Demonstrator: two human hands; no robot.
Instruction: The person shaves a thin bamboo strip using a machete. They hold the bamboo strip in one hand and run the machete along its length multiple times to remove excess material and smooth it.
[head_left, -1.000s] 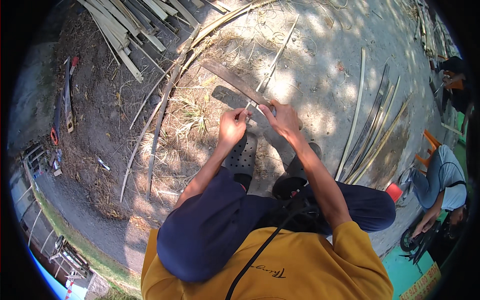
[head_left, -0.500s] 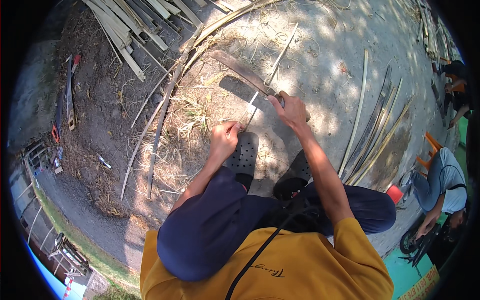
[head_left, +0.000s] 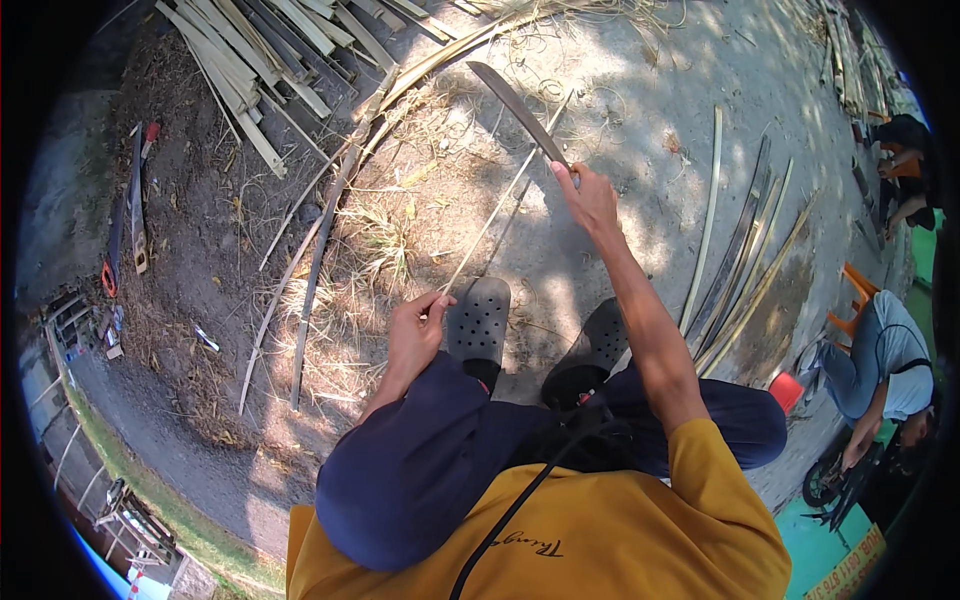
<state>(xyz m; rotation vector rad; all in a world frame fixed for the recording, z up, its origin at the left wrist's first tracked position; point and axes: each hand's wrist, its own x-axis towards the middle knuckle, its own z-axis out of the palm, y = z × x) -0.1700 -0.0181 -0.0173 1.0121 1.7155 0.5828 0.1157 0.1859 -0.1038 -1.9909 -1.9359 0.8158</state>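
Note:
My left hand (head_left: 416,328), near my left knee, pinches the near end of a thin pale strip (head_left: 492,218) that looks like split bamboo. The strip slants up and to the right, passing by the machete blade, and its far end points away from me. My right hand (head_left: 590,200) is wrapped round the handle of a machete (head_left: 518,112). The long dark blade points away and to the left, crossing the strip. Whether the edge touches the strip I cannot tell. The machete's handle is mostly hidden in my fist.
Split strips lie in a pile (head_left: 235,60) at the far left. Longer strips (head_left: 740,265) lie on the right. Two saws (head_left: 137,215) rest at the left. My dark clogs (head_left: 478,318) stand on the ground between the hands. Other people (head_left: 880,350) are at the right edge.
My left hand has drawn back toward me and left with the strip's end. My right hand and the machete have moved slightly away. A longer stretch of strip shows between the hands.

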